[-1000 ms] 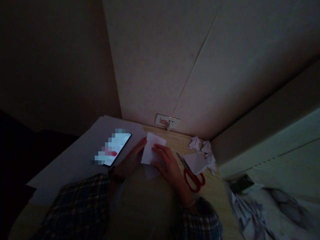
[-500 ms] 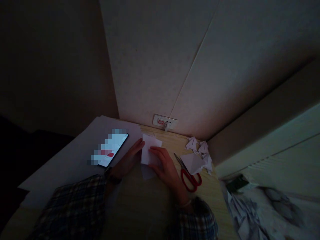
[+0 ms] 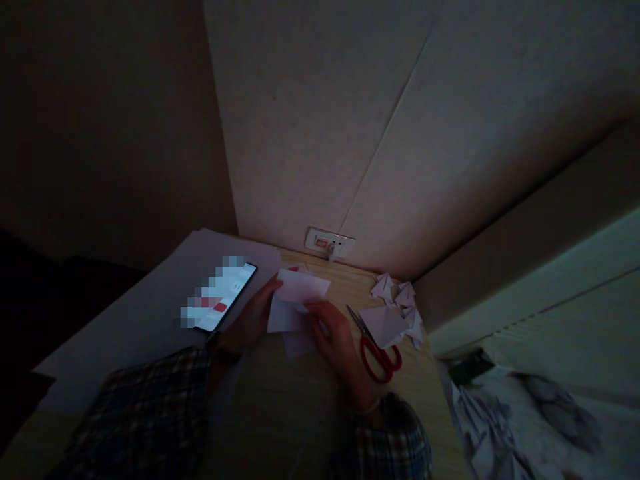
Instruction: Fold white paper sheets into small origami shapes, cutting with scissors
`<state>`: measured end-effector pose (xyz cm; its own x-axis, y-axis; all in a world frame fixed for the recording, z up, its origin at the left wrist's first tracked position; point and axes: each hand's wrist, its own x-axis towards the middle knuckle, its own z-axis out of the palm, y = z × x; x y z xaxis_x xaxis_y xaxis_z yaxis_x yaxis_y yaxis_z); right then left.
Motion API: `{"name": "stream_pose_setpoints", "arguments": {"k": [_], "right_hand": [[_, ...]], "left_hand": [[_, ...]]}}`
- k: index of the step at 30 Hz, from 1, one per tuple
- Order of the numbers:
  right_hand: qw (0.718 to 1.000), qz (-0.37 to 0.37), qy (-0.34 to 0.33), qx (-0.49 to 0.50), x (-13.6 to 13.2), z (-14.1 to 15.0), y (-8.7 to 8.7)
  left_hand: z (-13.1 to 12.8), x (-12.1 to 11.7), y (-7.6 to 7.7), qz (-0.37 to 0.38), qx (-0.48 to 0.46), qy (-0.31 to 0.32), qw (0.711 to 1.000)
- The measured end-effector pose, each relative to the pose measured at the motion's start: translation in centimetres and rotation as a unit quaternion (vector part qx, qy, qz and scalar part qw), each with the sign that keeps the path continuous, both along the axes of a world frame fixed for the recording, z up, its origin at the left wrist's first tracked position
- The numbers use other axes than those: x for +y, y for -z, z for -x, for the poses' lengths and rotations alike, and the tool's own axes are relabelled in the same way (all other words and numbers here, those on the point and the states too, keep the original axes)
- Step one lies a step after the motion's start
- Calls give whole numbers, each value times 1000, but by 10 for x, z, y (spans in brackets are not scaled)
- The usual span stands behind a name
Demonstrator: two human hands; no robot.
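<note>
A small white sheet of paper [image 3: 301, 287] is held between both hands above the table, with a crease or a second layer running across its middle. My left hand [image 3: 261, 303] grips its left edge, thumb on top. At the lower right edge, my right hand [image 3: 330, 330] pinches the paper between thumb and fingers. Another white piece of paper [image 3: 299, 345] shows beneath, partly hidden. Right of my right hand lie red-handled scissors [image 3: 379, 360], their handles partly under a creased paper piece [image 3: 384, 325]. Several folded paper shapes [image 3: 383, 288] sit close behind it.
Large white sheets [image 3: 165, 287] cover the table's left side, with a lit phone [image 3: 220, 300] on them. A wall socket [image 3: 330, 243] with a plug is behind the table [image 3: 415, 393]. More folded papers [image 3: 487, 427] lie in a pile beyond its right edge.
The paper in my hands has opened out and turned, now lying wider across. My left hand has shifted slightly left and down; my right fingers have curled into a pinch at its edge.
</note>
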<state>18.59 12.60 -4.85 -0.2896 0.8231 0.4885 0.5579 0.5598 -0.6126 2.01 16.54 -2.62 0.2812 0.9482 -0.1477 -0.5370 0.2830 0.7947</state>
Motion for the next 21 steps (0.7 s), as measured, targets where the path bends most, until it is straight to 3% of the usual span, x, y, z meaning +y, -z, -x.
{"name": "stream_pose_setpoints", "arguments": {"k": [5,8,12,21], "right_hand": [[999,-8,-3,-35,-1,-1,-4],[999,-33,-11,-40,-2,-2,-8],[996,-61,-14,-58,-2,-3,-11],[994,-96,-7,-59,-1,-7,-8]], "left_hand": [[3,2,2,72,-78,0,994],[6,3,6,59,-84,-18,995],[9,4,11,47,-72,15,996],[7,1,4,25,-25,-15,999]]}}
